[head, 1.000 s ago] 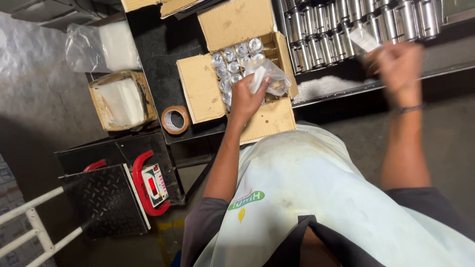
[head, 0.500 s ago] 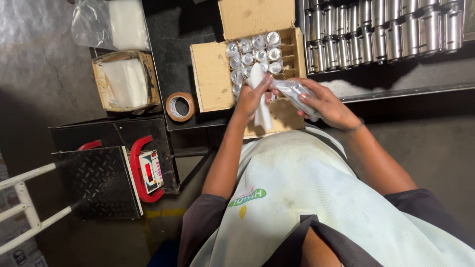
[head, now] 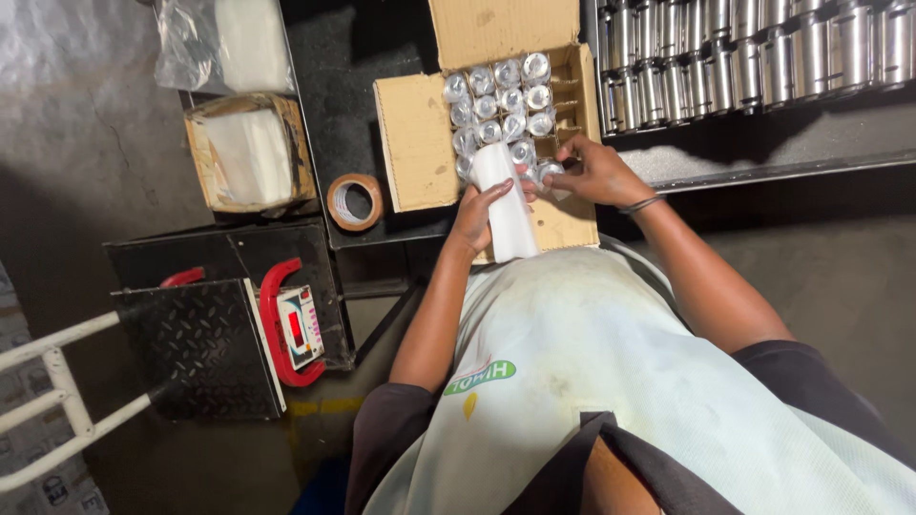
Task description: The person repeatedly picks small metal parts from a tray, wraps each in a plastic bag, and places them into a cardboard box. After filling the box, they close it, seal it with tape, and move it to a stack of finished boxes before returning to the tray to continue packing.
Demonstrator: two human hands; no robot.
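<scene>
My left hand (head: 477, 212) grips a white plastic sleeve (head: 508, 208) that stands over the front edge of an open cardboard box (head: 416, 143). Several plastic-wrapped metal cylinders (head: 500, 95) fill the box in rows. My right hand (head: 599, 172) is closed on a small shiny metal part (head: 548, 174) at the top of the sleeve, just above the box's near corner. The two hands almost touch. My pale apron (head: 592, 362) covers the lower middle of the view.
A rack of bare metal cylinders (head: 754, 48) runs along the upper right. A roll of brown tape (head: 355, 202) lies left of the box. Further left are a smaller carton of plastic bags (head: 248, 153) and a red-framed weighing scale (head: 294, 324) with a black platform (head: 196, 348).
My right hand came back from the rack at the right with a metal part and met the left hand over the box. The left hand lifted the white sleeve upright.
</scene>
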